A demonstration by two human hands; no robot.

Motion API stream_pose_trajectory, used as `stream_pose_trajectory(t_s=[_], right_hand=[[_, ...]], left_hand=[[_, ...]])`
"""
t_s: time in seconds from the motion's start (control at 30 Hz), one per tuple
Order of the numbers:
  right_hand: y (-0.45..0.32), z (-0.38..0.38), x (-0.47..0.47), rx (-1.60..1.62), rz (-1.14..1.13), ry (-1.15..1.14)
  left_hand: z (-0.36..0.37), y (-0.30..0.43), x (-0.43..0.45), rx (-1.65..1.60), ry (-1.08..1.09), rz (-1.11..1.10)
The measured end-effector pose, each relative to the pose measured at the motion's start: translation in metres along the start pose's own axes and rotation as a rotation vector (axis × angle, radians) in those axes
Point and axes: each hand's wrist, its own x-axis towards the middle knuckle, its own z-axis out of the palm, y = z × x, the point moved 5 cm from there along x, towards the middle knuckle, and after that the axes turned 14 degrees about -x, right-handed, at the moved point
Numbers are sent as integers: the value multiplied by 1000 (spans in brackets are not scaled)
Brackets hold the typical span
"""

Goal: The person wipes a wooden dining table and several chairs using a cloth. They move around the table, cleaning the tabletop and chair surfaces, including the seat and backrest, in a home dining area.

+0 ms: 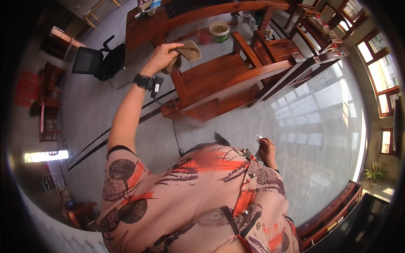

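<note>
My left hand (160, 59), reaching out ahead, grips a brown cloth (188, 51). The cloth hangs over the near armrest end of a reddish-brown wooden bench (215, 71); whether it touches the wood I cannot tell. A black strap with a small box and cable circles that wrist. Low at my right side, my right hand (267, 150) has its fingers curled around a small whitish object (259, 138), too small to identify. Grey floor lies beneath that hand, behind the bench's backrest (240, 80).
A wooden table (144, 27) stands beyond the bench. A white bucket (219, 31), a red bucket (203, 36) and a large clear plastic container (246, 21) sit beside it. A black office chair (109, 61) is at left. The cable (174, 136) hangs near my body.
</note>
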Motion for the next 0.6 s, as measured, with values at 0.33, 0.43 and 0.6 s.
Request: stream_pose_trajectory(t_s=[0.33, 0.43, 0.6], right_hand=[[30, -11, -62, -40, 229, 51], [25, -14, -47, 76, 276, 5], [-40, -31, 55, 189, -33, -212]], left_hand=[[-72, -51, 51, -9, -29, -44], [-82, -56, 3, -248, 152, -181], [-84, -13, -100, -680, 262, -363]])
